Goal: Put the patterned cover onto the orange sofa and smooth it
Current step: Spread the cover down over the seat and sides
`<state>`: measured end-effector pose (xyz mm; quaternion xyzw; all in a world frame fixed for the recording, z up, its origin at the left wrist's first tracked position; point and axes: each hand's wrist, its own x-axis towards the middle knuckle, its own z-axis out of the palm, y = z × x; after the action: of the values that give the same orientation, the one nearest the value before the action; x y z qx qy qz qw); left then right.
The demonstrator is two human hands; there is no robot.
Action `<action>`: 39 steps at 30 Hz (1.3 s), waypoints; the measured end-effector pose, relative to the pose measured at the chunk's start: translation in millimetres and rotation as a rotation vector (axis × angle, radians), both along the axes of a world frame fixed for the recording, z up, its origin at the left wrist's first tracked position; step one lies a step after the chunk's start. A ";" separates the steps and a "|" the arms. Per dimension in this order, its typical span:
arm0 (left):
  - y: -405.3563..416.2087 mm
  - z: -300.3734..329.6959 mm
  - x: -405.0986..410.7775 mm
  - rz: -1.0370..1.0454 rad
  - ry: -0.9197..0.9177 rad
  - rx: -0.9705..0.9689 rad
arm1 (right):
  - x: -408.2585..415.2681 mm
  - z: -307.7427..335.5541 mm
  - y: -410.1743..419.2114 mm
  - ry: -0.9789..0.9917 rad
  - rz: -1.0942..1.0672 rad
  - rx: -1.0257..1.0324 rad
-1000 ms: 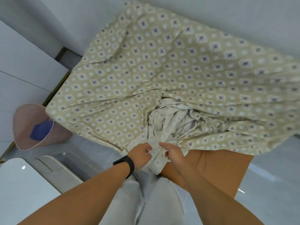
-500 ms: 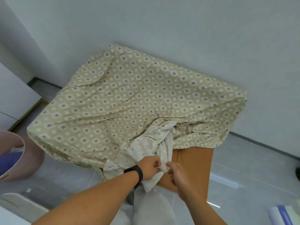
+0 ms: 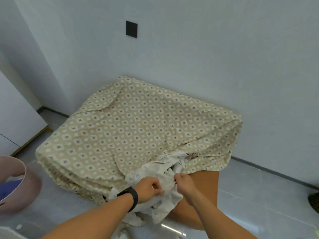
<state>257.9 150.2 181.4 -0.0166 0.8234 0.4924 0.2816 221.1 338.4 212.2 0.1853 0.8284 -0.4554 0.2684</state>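
Note:
A beige patterned cover with a diamond print lies draped over most of the orange sofa, which shows bare only at its near right corner. The cover's near edge is bunched, pale underside out, at the front. My left hand, with a black wristband, is shut on that bunched fabric. My right hand grips the same bunch just to the right, fingers pinched into the folds. The cover's top is mostly flat with creases toward the right.
A white wall with a black square plate stands behind the sofa. A pink basket holding something blue sits on the grey tiled floor at the left. A white cabinet is at the far left, a dark object at the right edge.
The view has tilted up and pulled back, showing the wall. Both hands have kept hold of the bunched edge and drawn it toward me and down over the sofa's front.

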 end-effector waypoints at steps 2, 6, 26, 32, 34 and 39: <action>0.0 -2.0 -7.2 -0.004 0.001 -0.069 | 5.0 14.3 7.2 0.102 0.067 0.013; 26.9 7.2 -39.5 0.173 0.034 -0.242 | 25.0 35.2 33.4 0.201 0.135 -0.056; 136.8 10.5 -42.7 -0.116 -0.315 -0.448 | 46.4 25.2 120.8 0.186 0.047 -0.322; 122.0 -4.6 -48.9 -0.025 -0.371 -0.414 | 43.3 28.5 98.7 0.175 0.126 -0.345; 117.3 -8.6 -48.5 0.035 -0.390 -0.392 | 45.3 29.3 100.4 0.165 0.141 -0.342; 110.5 -12.6 -42.8 0.117 -0.506 -0.397 | 51.5 30.6 102.0 0.125 0.135 -0.357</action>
<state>215.1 260.7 168.8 -0.2401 0.8049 0.3179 0.4398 272.5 440.4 242.9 0.0503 0.7601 -0.5866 0.2751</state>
